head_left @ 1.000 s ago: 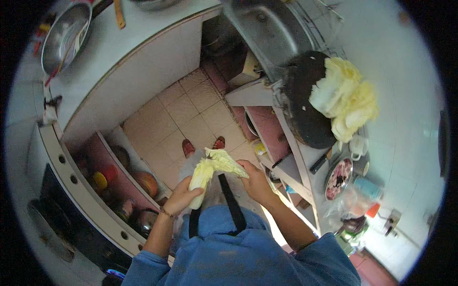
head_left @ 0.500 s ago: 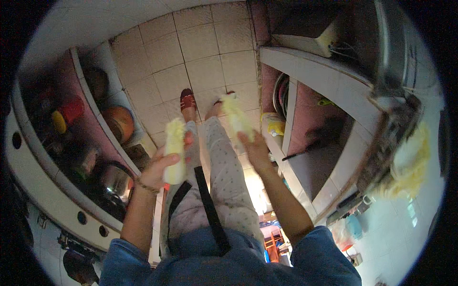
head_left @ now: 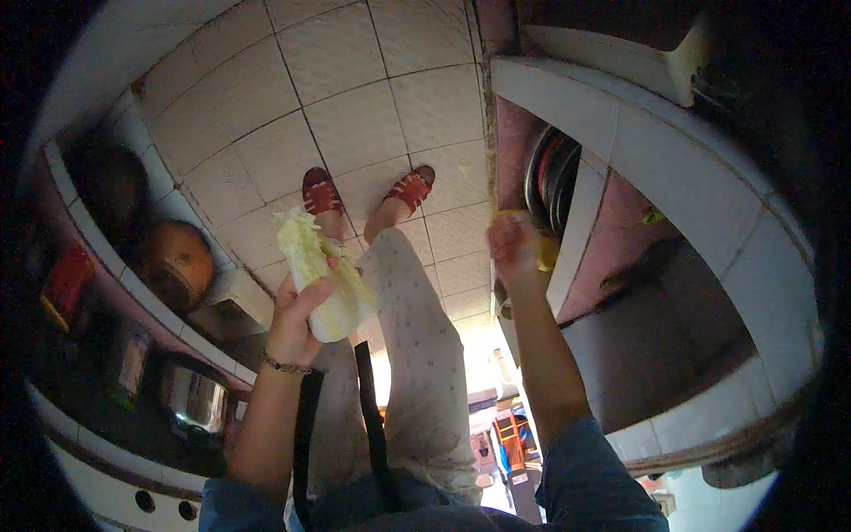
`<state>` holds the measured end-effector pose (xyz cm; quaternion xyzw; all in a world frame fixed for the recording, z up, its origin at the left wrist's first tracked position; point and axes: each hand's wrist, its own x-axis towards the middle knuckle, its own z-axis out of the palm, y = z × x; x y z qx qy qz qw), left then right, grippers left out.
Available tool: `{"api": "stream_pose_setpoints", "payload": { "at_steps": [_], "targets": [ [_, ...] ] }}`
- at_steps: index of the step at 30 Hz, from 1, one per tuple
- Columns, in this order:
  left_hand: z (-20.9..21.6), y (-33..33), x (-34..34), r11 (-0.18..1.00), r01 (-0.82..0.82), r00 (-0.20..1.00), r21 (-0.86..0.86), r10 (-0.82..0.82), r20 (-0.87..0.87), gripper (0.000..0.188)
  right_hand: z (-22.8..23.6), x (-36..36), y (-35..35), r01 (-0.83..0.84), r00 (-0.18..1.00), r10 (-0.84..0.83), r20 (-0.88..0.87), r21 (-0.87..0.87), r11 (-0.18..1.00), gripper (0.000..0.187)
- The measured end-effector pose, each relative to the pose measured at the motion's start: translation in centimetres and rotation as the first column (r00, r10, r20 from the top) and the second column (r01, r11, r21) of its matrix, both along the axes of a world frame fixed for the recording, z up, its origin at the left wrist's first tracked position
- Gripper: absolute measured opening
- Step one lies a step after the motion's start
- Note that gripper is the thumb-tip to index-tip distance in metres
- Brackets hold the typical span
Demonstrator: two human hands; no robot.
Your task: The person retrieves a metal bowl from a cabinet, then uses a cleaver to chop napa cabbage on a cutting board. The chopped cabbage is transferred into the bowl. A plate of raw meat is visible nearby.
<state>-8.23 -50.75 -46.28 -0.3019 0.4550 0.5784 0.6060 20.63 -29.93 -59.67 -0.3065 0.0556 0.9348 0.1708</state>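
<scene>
Closed around the cabbage, the left hand is holding it above the tiled floor. Before the right-hand shelves, well apart from the cabbage, the right hand is hanging blurred, seemingly curled; whether it is holding anything, I cannot tell. From the left palm, the nearer one, the cabbage's long axis is slanting forward and slightly left, frilly end outermost, pale base nearest the wrist.

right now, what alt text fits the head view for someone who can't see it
A person's left hand grips pale napa cabbage leaves, seen from above. The blurred right hand shows in front of an open tiled shelf unit; whether it holds anything is unclear. Beyond, red sandals stand on beige floor tiles.
</scene>
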Motion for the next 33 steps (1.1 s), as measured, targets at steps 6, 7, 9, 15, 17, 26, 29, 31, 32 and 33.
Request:
{"api": "stream_pose_setpoints", "payload": {
  "at_steps": [6,7,9,15,17,26,29,31,32,33],
  "targets": [
    [-3.4,1.2,1.0,0.993,0.030,1.000,-0.116,-0.030,0.004,0.037,-8.8,8.0,4.0,0.646,0.181,-0.457,0.871,0.246,0.723,0.045],
    [-3.9,1.3,1.2,0.996,0.026,1.000,-0.085,-0.025,0.017,0.037,-10.1,9.6,5.0,0.664,0.162,-0.465,0.870,0.253,0.704,0.044],
    [-4.7,1.4,1.8,0.995,0.058,0.998,-0.082,-0.055,0.037,0.038,-13.2,12.8,6.5,0.693,0.053,-0.470,0.881,0.306,0.652,0.040],
    [-6.4,1.1,3.2,0.989,0.113,0.992,-0.094,-0.107,0.058,0.040,-15.9,16.8,6.9,0.749,0.064,-0.543,0.838,0.319,0.581,0.032],
    [-6.2,1.0,3.4,0.985,0.129,0.991,-0.114,-0.124,0.053,0.041,-14.7,14.8,6.1,0.730,-0.033,-0.604,0.796,0.431,0.529,0.030],
    [-4.7,1.7,3.0,0.986,0.147,0.988,-0.080,-0.142,0.061,0.043,-7.2,10.4,2.3,0.583,0.308,-0.514,0.801,0.268,0.767,0.014],
    [-4.1,1.7,2.6,0.983,0.165,0.984,-0.077,-0.159,0.080,0.043,-6.9,8.6,1.3,0.551,0.153,-0.569,0.808,0.409,0.728,0.014],
    [-3.8,1.7,2.6,0.988,0.141,0.988,-0.055,-0.138,0.068,0.043,-6.7,7.3,1.0,0.563,0.105,-0.561,0.821,0.415,0.714,0.015],
    [-3.7,1.6,2.5,0.987,0.148,0.987,-0.065,-0.144,0.065,0.043,-6.7,6.8,1.0,0.571,0.087,-0.542,0.836,0.404,0.715,0.015],
    [-3.7,1.6,2.4,0.989,0.138,0.989,-0.057,-0.134,0.070,0.043,-6.7,6.5,1.0,0.566,0.049,-0.538,0.842,0.420,0.709,0.015]
  ]
}}
